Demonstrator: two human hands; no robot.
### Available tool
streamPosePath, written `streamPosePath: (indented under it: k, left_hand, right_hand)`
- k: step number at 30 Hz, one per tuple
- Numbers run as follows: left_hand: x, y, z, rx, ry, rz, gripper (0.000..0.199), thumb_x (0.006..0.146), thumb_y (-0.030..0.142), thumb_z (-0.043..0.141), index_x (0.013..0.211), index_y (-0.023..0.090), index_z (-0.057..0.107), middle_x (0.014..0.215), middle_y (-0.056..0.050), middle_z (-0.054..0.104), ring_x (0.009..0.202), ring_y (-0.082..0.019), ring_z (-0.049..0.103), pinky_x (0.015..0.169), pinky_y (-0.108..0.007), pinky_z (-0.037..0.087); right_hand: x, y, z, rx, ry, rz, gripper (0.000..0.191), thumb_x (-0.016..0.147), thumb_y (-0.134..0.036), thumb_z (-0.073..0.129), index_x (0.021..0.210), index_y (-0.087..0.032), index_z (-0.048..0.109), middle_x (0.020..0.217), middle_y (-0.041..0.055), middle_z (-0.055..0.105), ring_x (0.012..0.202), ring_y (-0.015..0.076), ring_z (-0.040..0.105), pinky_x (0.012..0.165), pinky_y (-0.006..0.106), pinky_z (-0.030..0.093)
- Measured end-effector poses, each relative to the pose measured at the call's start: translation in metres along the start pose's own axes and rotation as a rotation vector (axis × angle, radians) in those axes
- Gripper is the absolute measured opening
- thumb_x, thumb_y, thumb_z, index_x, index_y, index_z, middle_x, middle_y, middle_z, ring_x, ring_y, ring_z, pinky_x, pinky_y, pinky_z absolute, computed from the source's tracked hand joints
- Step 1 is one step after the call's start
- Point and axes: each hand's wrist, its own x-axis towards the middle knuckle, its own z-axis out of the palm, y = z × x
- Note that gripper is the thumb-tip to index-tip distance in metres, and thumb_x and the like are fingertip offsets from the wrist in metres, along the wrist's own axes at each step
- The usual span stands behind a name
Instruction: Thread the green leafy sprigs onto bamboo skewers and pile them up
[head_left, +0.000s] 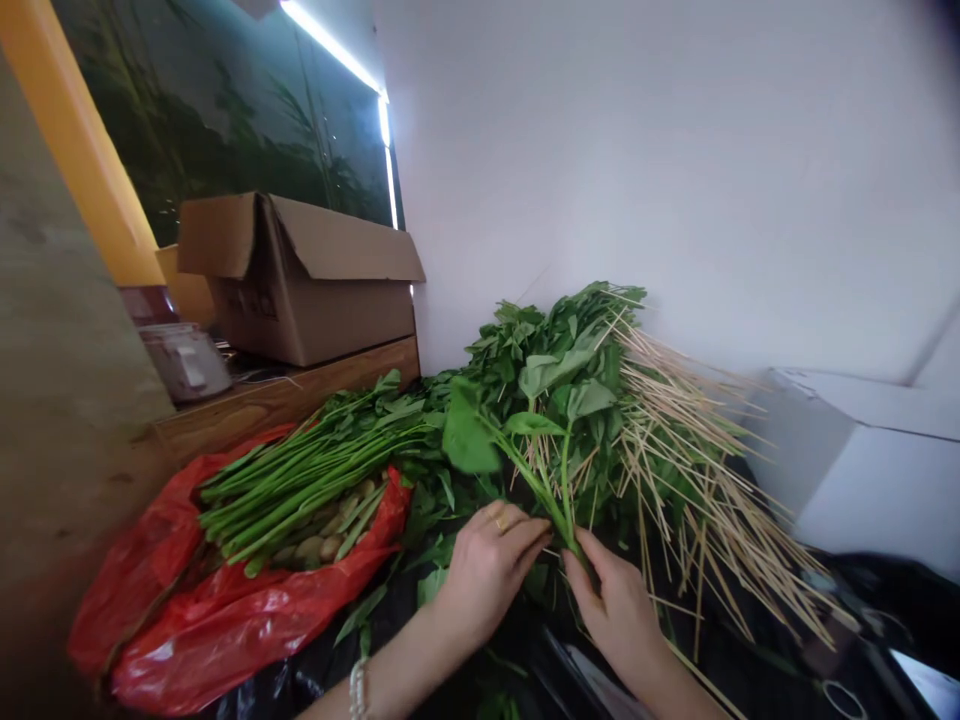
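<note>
My right hand (611, 600) is closed around the lower end of a leafy green stem (551, 490), which tilts up and away with broad leaves at its top. Beside it, my left hand (495, 550) has its fingers pinched together close to the same stem; what lies between the fingertips is hidden. Beyond both hands rises a heap of green leaves (559, 340). Many thin pale sticks (697, 450) fan out from that heap toward the right.
To the left, a red plastic bag (262, 630) holds a bundle of long green stems (307, 480) and brownish roundish pieces. A cardboard box (330, 300) rests on a wooden ledge (285, 395) behind it. A white box (862, 460) stands at right, against a pale wall (675, 150).
</note>
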Motion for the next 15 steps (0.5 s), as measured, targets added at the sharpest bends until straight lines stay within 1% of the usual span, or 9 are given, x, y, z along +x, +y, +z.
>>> streamPosePath:
  k: [2, 4, 5, 6, 8, 10, 12, 15]
  left_hand:
    - [0.011, 0.0, -0.014, 0.234, -0.048, 0.273, 0.029, 0.095, 0.022, 0.045, 0.118, 0.02, 0.062, 0.104, -0.009, 0.068, 0.099, -0.021, 0.059, 0.086, -0.035, 0.047]
    - [0.026, -0.003, -0.023, 0.407, -0.141, 0.473, 0.034, 0.096, 0.019, 0.043, 0.128, 0.018, 0.053, 0.122, -0.01, 0.062, 0.119, -0.023, 0.05, 0.099, -0.04, 0.041]
    - [0.033, -0.005, -0.026, 0.478, -0.19, 0.548, 0.034, 0.096, 0.018, 0.042, 0.128, 0.018, 0.052, 0.123, -0.011, 0.062, 0.125, -0.024, 0.046, 0.105, -0.043, 0.036]
    - [0.041, -0.008, -0.028, 0.539, -0.238, 0.605, 0.032, 0.096, 0.017, 0.041, 0.126, 0.017, 0.053, 0.118, -0.01, 0.064, 0.125, -0.024, 0.045, 0.108, -0.046, 0.032]
    - [0.052, -0.014, -0.031, 0.623, -0.314, 0.679, 0.028, 0.096, 0.014, 0.04, 0.118, 0.017, 0.057, 0.099, -0.009, 0.067, 0.116, -0.024, 0.052, 0.109, -0.049, 0.029]
    - [0.058, -0.018, -0.034, 0.667, -0.374, 0.728, 0.027, 0.095, 0.013, 0.039, 0.114, 0.015, 0.058, 0.088, -0.007, 0.066, 0.101, -0.022, 0.056, 0.107, -0.05, 0.03]
    - [0.061, -0.02, -0.037, 0.689, -0.405, 0.769, 0.026, 0.095, 0.013, 0.038, 0.112, 0.013, 0.058, 0.089, -0.008, 0.064, 0.094, -0.022, 0.055, 0.104, -0.048, 0.031]
    - [0.065, -0.023, -0.042, 0.708, -0.441, 0.776, 0.022, 0.094, 0.016, 0.04, 0.102, 0.015, 0.061, 0.092, -0.009, 0.062, 0.093, -0.022, 0.053, 0.101, -0.046, 0.031]
  right_hand:
    - [0.0, 0.003, 0.001, -0.086, 0.043, -0.064, 0.03, 0.096, -0.029, 0.039, 0.116, -0.016, 0.058, 0.101, 0.01, 0.073, 0.087, 0.0222, 0.071, 0.073, 0.029, 0.054]
    - [-0.001, 0.003, 0.001, -0.163, 0.077, -0.133, 0.03, 0.096, -0.027, 0.039, 0.118, -0.016, 0.057, 0.103, 0.0105, 0.072, 0.088, 0.0221, 0.071, 0.074, 0.03, 0.054]
    - [-0.002, 0.003, 0.001, -0.19, 0.083, -0.168, 0.03, 0.097, -0.026, 0.038, 0.118, -0.015, 0.056, 0.103, 0.0106, 0.072, 0.087, 0.0218, 0.071, 0.074, 0.03, 0.054]
    - [-0.002, 0.002, 0.001, -0.209, 0.082, -0.198, 0.03, 0.097, -0.026, 0.038, 0.119, -0.015, 0.056, 0.101, 0.0105, 0.072, 0.086, 0.0214, 0.071, 0.073, 0.03, 0.054]
    - [-0.003, 0.002, 0.002, -0.234, 0.074, -0.241, 0.03, 0.098, -0.026, 0.037, 0.119, -0.015, 0.056, 0.099, 0.0104, 0.072, 0.084, 0.0208, 0.07, 0.073, 0.03, 0.053]
    - [-0.003, 0.003, 0.002, -0.252, 0.079, -0.266, 0.03, 0.099, -0.026, 0.037, 0.118, -0.014, 0.056, 0.098, 0.0107, 0.071, 0.082, 0.0208, 0.07, 0.072, 0.03, 0.053]
    - [-0.004, 0.005, 0.003, -0.261, 0.092, -0.279, 0.03, 0.099, -0.026, 0.037, 0.118, -0.013, 0.055, 0.097, 0.0107, 0.071, 0.08, 0.0208, 0.07, 0.073, 0.031, 0.053]
    - [-0.004, 0.006, 0.003, -0.256, 0.095, -0.271, 0.03, 0.099, -0.026, 0.038, 0.12, -0.012, 0.054, 0.095, 0.01, 0.071, 0.078, 0.0203, 0.069, 0.073, 0.031, 0.052]
